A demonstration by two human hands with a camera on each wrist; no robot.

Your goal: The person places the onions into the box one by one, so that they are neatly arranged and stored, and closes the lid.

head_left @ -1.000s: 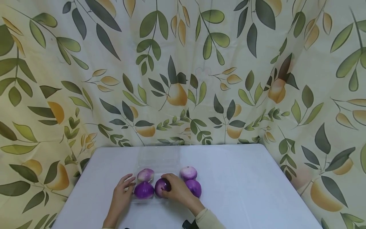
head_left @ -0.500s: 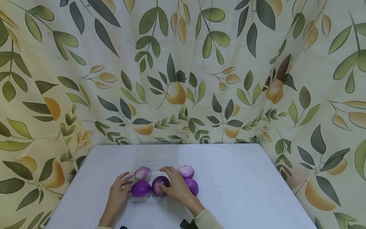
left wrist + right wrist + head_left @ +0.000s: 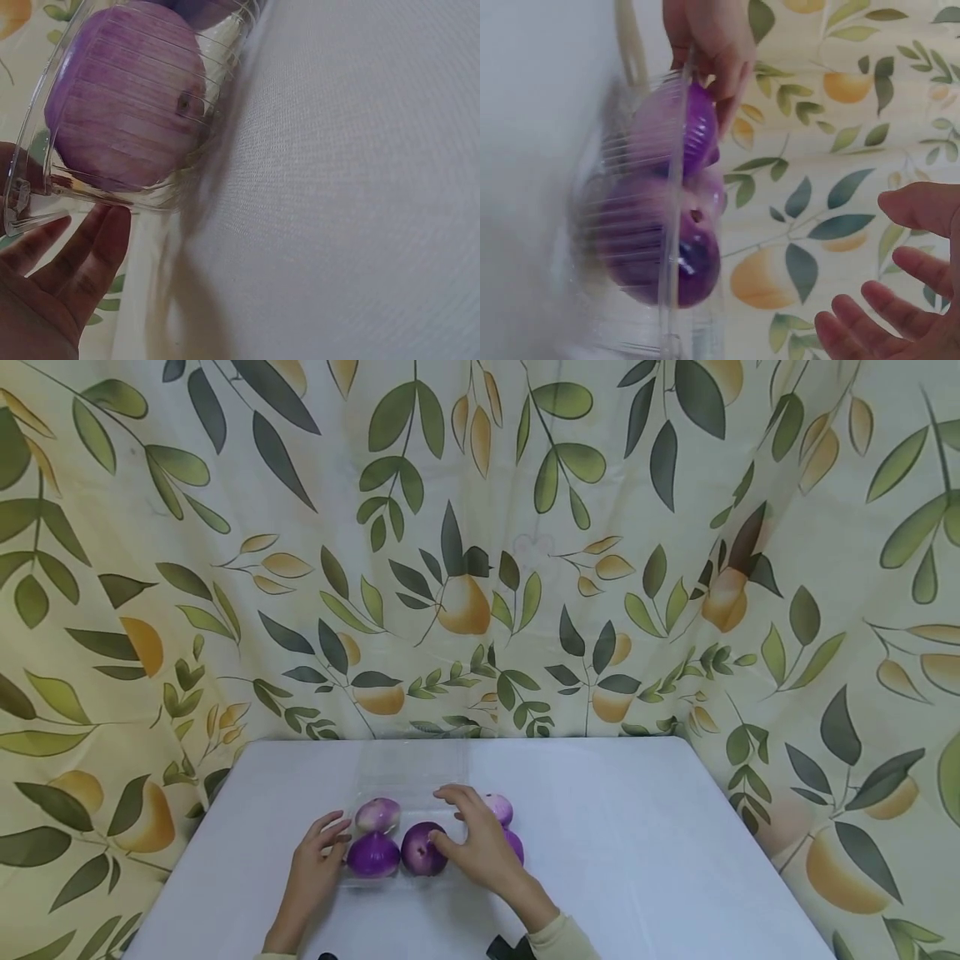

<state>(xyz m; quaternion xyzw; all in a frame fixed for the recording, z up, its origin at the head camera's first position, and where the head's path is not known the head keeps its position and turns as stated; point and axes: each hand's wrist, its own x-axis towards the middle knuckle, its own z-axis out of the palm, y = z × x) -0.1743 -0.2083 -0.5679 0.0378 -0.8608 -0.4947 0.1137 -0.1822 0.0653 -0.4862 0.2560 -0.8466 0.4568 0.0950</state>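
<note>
A clear plastic container (image 3: 669,255) stands on the table with its lid (image 3: 412,764) folded back behind it. Inside are three peeled purple onions: a pale one (image 3: 377,816) at back left, a brighter one (image 3: 373,855) at front left and a darker one (image 3: 422,852) at front right. My left hand (image 3: 310,867) holds the container's left rim, one digit over it and other fingertips against the outer wall. My right hand (image 3: 487,853), fingers spread, hovers just right of the dark onion, apart from it in the right wrist view.
Two more onions sit right of the container, partly hidden behind my right hand: a pale one (image 3: 500,808) and a purple one (image 3: 516,843). A white cloth covers the table (image 3: 637,852). Behind hangs a leaf-patterned curtain (image 3: 540,643). Something black (image 3: 510,948) shows near my right sleeve.
My right hand has let go of the dark onion, which stays in the container's front right. Its fingers have spread and moved to the right. My left hand stays at the container.
</note>
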